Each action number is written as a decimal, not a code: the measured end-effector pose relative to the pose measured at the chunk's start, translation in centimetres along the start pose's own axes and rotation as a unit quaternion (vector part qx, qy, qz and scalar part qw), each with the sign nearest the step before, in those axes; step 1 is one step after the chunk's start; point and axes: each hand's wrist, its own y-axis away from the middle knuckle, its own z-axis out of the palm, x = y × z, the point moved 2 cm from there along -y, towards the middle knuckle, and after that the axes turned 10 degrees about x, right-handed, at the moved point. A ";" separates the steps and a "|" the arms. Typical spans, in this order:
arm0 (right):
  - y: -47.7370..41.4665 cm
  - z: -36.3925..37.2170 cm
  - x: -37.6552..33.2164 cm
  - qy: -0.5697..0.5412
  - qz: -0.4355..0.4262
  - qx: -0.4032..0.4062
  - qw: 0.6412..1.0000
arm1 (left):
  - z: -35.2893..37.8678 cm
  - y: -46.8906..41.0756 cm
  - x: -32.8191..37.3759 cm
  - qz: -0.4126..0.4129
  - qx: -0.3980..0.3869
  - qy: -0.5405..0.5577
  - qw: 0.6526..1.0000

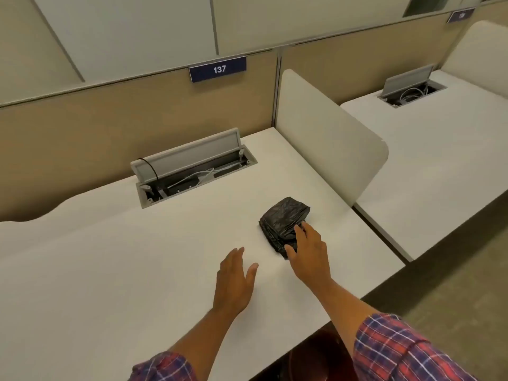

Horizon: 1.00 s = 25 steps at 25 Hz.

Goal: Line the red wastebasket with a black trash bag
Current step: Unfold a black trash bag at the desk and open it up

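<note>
A folded bundle of black trash bags (283, 220) lies on the white desk (110, 257), right of centre. My right hand (309, 253) rests over its near right corner, fingers spread and touching the plastic, with thumb and fingers at its edges. My left hand (236, 281) hovers flat over the desk to the left of the bundle, fingers together, holding nothing. Below the desk's front edge, a dark red rounded shape, the red wastebasket (319, 356), shows between my forearms, mostly hidden.
An open grey cable hatch (192, 171) with wires sits at the back of the desk. A white divider panel (330, 141) stands along the right side, with a second desk (439, 149) beyond. A beige partition with sign 137 (217, 69) closes the back.
</note>
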 end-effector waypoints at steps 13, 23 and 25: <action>-6.6 4.4 2.6 0.077 -0.210 -0.014 0.974 | 4.1 -9.1 3.3 -0.007 -0.007 0.064 0.998; -7.2 0.4 2.7 -0.149 -0.020 0.093 0.984 | 3.1 -9.8 6.4 -0.024 0.035 0.154 0.987; -7.9 -2.4 2.3 -0.215 0.001 0.110 0.970 | 2.5 -10.2 7.3 0.006 0.029 0.172 0.985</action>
